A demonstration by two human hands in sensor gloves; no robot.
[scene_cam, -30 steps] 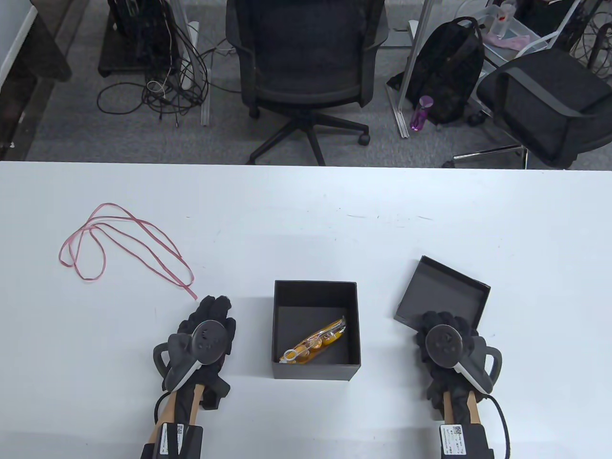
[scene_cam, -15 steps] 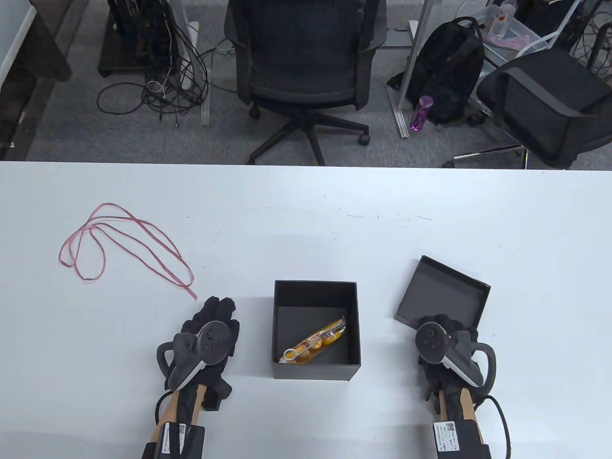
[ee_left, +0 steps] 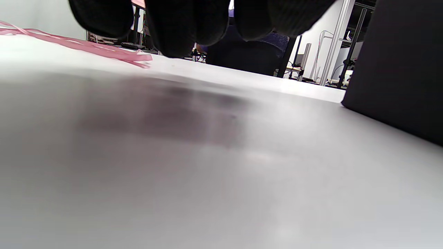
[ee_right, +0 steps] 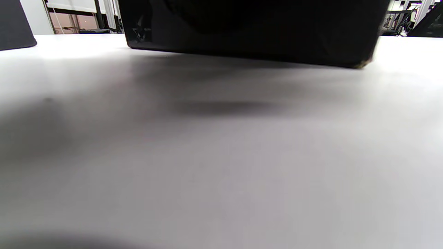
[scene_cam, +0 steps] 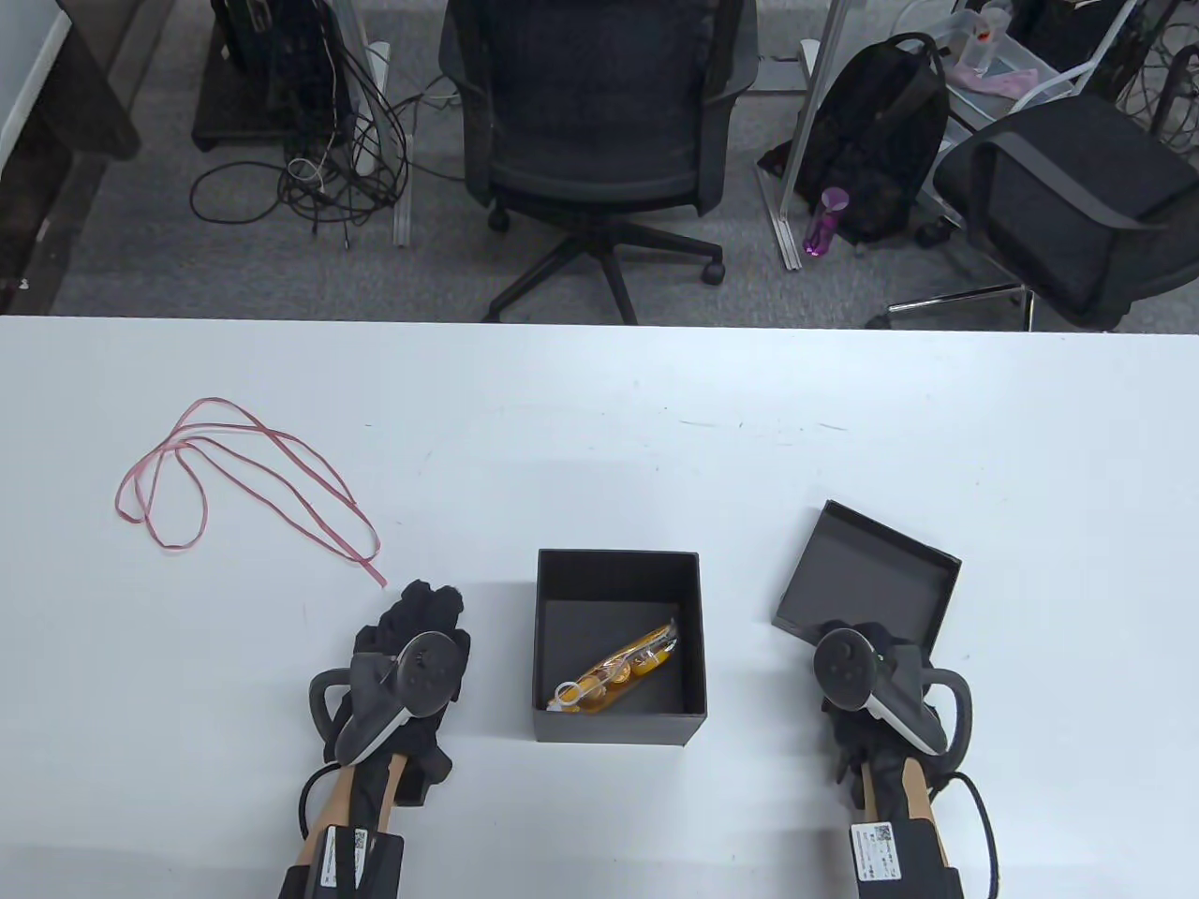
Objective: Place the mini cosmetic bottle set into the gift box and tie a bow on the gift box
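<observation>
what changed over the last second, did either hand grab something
The right hand rolled at the near edge of the box lid, its tracker tipping to that hand's right and drawing slightly toward the person; whether it grips the lid is hidden. The left hand tilted a little, still on the table. The gift box, the bottle set inside and the pink ribbon stayed put.

Left hand (scene_cam: 412, 637): black knit sensor glove; rounded dark fingertips (ee_left: 180, 31) in the wrist view.
Right hand (scene_cam: 866, 674): matching black glove.
Trackers: dark grey, round faces with small buttons, a ring loop at the side, pale underside.
Wrists: tan straps under black boxes with white QR-code labels.
Cables: a thin black lead loops from each wrist.
</observation>
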